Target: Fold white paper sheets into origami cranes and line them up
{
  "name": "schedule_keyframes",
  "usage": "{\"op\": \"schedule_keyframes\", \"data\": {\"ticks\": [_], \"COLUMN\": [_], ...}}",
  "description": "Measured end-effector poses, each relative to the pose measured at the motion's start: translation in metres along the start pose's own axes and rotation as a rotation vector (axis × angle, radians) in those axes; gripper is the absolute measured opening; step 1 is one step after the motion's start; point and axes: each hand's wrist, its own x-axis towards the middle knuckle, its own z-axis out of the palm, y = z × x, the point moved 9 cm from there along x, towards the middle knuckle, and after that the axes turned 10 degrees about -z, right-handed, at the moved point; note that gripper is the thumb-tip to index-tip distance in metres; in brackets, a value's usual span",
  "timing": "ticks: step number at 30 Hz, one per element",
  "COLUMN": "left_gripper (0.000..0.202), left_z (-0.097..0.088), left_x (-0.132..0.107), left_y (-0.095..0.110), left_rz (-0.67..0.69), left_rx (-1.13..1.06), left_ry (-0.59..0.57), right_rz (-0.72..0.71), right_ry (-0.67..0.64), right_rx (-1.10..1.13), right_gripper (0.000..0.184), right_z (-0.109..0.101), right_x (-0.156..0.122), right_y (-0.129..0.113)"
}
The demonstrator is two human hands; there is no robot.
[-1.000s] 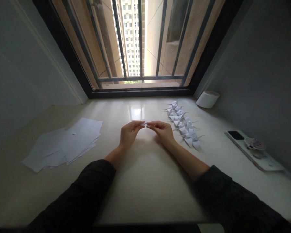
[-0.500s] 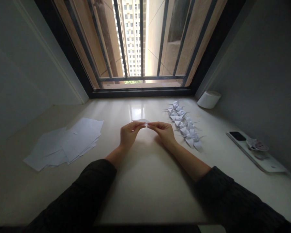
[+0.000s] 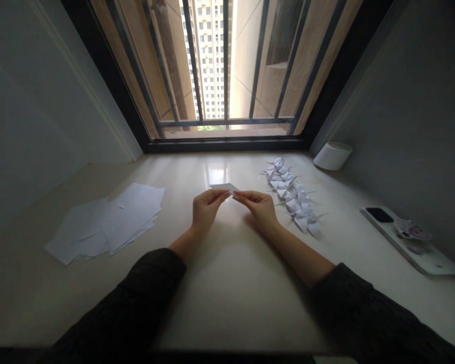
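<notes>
Between my two hands is a small folded piece of white paper (image 3: 224, 187), its far part showing beyond the fingertips. My left hand (image 3: 208, 205) pinches its near edge from the left, thumb against fingers. From the right, my right hand (image 3: 257, 203) pinches the same paper, its fingertips almost meeting the left ones. The exact folds under the fingers are hidden. Right of my right hand, several folded paper cranes (image 3: 288, 189) stand in close rows. A spread stack of white paper sheets (image 3: 132, 215) lies to the left of my left hand.
Both hands are over a pale, glossy sill (image 3: 227, 303). At the right lies a white phone (image 3: 409, 242) with a round grip on its back. A white cup-like object (image 3: 332, 155) stands in the far right corner. Ahead is a barred window (image 3: 225, 121).
More of the folded paper now shows beyond my fingertips, and the fingertips have shifted slightly. The whole view has moved a little; both hands still pinch the paper.
</notes>
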Motion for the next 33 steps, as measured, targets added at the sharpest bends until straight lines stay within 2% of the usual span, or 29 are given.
{"op": "schedule_keyframes", "data": {"ticks": [9,14,18,27,33], "left_gripper": [0.016,0.018,0.02,0.02,0.022], "left_z": [-0.0028,-0.0044,-0.0026,-0.0027,-0.004], "left_x": [0.0001,-0.0002,-0.0004,-0.004,-0.0032], "left_y": [0.0041,0.0008,-0.0009,0.0072,0.0036], "left_rz": [0.039,-0.015,-0.037,0.054,0.011], "left_rx": [0.013,-0.05,-0.064,0.007,-0.01], "left_ry": [0.007,0.043,0.028,0.031,0.043], "right_rz": [0.037,0.05,0.058,0.073,0.098], "right_ry": [0.047,0.014,0.017,0.067,0.072], "right_rx": [0.027,0.04,0.077,0.101,0.127], "right_gripper": [0.028,0.025,0.024,0.024,0.025], "right_z": [-0.0008,0.0018,0.0019,-0.0008,0.0007], "right_x": [-0.0017,-0.001,-0.0003,-0.0018,-0.003], "right_y": [-0.0027,-0.0008,0.0026,0.0044,0.0062]}}
